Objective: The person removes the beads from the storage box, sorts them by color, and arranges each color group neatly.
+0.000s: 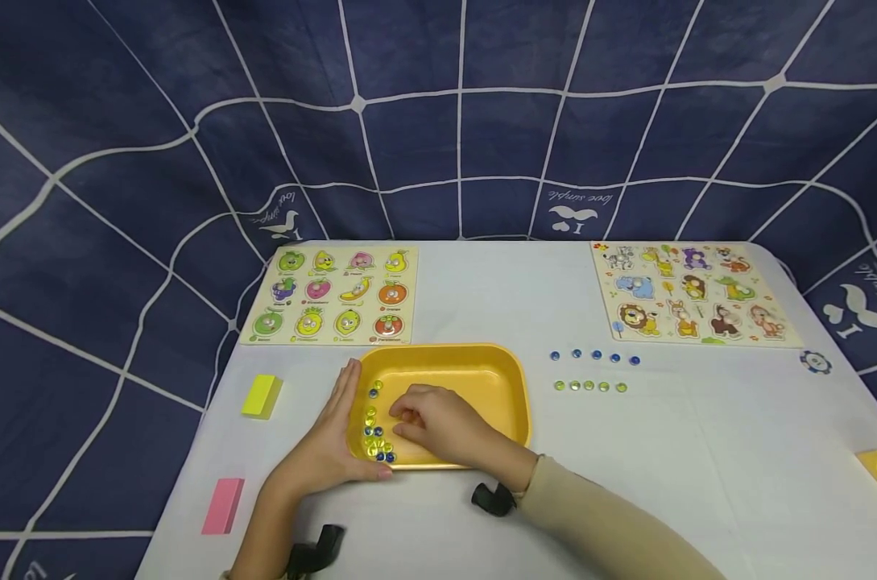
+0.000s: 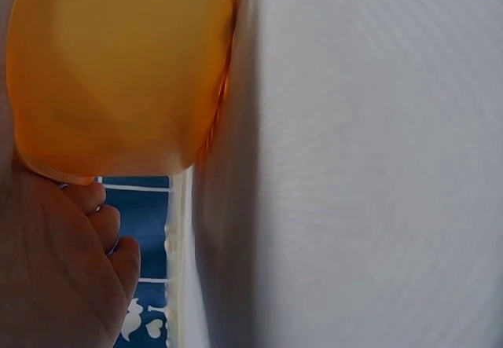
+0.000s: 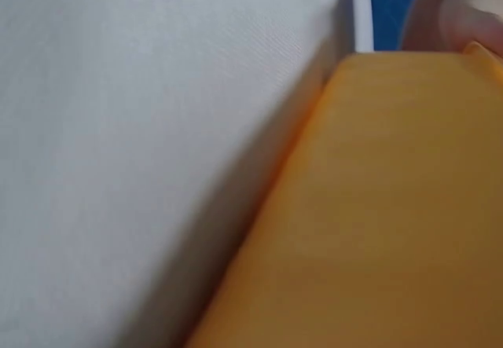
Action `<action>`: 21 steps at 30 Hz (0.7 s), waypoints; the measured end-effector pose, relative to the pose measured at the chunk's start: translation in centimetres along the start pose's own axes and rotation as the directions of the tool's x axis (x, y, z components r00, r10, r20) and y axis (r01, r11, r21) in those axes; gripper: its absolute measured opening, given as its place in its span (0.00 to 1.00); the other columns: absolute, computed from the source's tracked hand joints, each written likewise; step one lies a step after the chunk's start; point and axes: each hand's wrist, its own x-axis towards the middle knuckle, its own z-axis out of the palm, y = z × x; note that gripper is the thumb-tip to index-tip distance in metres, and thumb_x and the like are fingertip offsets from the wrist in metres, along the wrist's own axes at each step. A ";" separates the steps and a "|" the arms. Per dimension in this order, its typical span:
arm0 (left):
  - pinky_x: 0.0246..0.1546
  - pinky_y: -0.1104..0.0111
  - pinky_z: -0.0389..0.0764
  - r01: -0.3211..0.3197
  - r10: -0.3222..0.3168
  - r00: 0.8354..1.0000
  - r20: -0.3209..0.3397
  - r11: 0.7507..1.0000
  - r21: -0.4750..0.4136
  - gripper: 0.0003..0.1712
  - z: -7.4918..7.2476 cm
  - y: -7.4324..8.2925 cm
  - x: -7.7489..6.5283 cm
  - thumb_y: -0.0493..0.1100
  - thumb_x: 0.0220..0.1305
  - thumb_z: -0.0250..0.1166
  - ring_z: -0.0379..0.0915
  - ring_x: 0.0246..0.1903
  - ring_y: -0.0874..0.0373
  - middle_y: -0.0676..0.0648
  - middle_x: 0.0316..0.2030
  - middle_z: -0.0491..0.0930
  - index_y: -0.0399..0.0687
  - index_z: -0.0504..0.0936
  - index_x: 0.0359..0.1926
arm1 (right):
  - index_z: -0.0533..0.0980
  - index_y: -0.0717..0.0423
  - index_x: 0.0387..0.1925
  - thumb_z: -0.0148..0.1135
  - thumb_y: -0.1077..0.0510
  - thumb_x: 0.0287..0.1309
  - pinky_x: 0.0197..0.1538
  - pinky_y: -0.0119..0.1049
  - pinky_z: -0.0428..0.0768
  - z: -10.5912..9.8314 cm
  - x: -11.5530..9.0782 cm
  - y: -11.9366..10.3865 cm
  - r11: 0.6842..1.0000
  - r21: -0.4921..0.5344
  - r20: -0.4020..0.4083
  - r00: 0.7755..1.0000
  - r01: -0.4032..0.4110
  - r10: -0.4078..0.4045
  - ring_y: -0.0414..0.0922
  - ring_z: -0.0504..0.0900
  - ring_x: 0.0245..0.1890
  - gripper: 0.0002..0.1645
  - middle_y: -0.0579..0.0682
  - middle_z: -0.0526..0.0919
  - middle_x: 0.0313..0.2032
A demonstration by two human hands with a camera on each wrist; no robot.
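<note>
1. The left hand (image 1: 329,451) lay spread against the left end of the tray (image 1: 467,391), fingers fairly straight, thumb along the near rim.
2. The right hand (image 1: 445,423) hung over the tray, fingers bent toward the thumb; I could not tell whether it held anything.
3. Mixed beads (image 1: 370,412) lay at the tray's left end.
4. Right of it ran a blue row (image 1: 597,354) and, nearer, a green row (image 1: 589,386).

Orange tray (image 3: 369,206) on white tabletop (image 3: 141,128), 1 grip (image 3: 464,18) at far rim, blue cloth (image 3: 389,10) beyond.
</note>
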 end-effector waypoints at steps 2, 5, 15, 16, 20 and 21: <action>0.69 0.41 0.45 0.001 -0.001 1.000 0.004 1.000 0.001 0.82 0.0 0.0 0.0 0.65 0.27 0.79 0.24 0.75 0.52 0.54 0.75 0.27 0.67 0.28 0.73 | 0.82 0.50 0.42 0.65 0.51 0.56 0.36 0.20 0.73 0.4 0.3 0.0 1.000 -0.002 0.015 1.000 -0.025 0.025 0.29 0.72 0.29 0.13 0.35 0.79 0.31; 0.69 0.41 0.45 0.000 0.000 1.000 0.006 1.000 0.002 0.82 0.0 -0.2 0.0 0.65 0.27 0.79 0.24 0.75 0.51 0.54 0.75 0.27 0.65 0.28 0.74 | 0.82 0.49 0.41 0.66 0.51 0.56 0.36 0.21 0.74 0.7 0.6 0.1 0.999 0.007 0.041 0.998 -0.047 0.047 0.29 0.73 0.30 0.12 0.35 0.79 0.31; 0.68 0.39 0.47 -0.024 0.024 1.000 -0.008 1.000 0.005 0.83 0.1 -0.3 0.1 0.64 0.26 0.80 0.25 0.75 0.51 0.51 0.76 0.29 0.63 0.30 0.74 | 0.82 0.46 0.42 0.66 0.50 0.55 0.36 0.22 0.72 1.0 0.7 -0.1 0.999 -0.044 0.108 0.994 -0.013 0.017 0.31 0.74 0.31 0.12 0.34 0.78 0.31; 0.68 0.40 0.47 -0.024 0.024 1.000 -0.009 1.000 0.006 0.83 0.1 -0.3 0.1 0.65 0.26 0.80 0.25 0.75 0.51 0.51 0.76 0.30 0.63 0.30 0.74 | 0.83 0.46 0.41 0.66 0.50 0.55 0.36 0.22 0.72 1.0 0.7 -0.1 0.999 -0.047 0.111 0.994 -0.013 0.018 0.31 0.74 0.31 0.12 0.34 0.78 0.31; 0.68 0.39 0.46 -0.026 0.026 1.000 -0.012 1.000 0.008 0.83 0.1 -0.2 0.1 0.67 0.25 0.79 0.25 0.75 0.52 0.51 0.76 0.30 0.63 0.30 0.74 | 0.83 0.46 0.40 0.67 0.51 0.55 0.36 0.21 0.72 1.2 0.7 0.0 0.999 -0.051 0.126 0.992 -0.009 0.015 0.30 0.74 0.31 0.11 0.34 0.79 0.32; 0.68 0.39 0.46 -0.026 0.026 1.000 -0.011 1.000 0.008 0.83 0.0 -0.2 0.1 0.67 0.25 0.79 0.24 0.75 0.52 0.52 0.76 0.30 0.63 0.30 0.74 | 0.83 0.45 0.40 0.67 0.51 0.55 0.36 0.21 0.72 1.2 0.7 0.0 0.999 -0.051 0.129 0.991 -0.008 0.014 0.30 0.74 0.31 0.10 0.34 0.80 0.32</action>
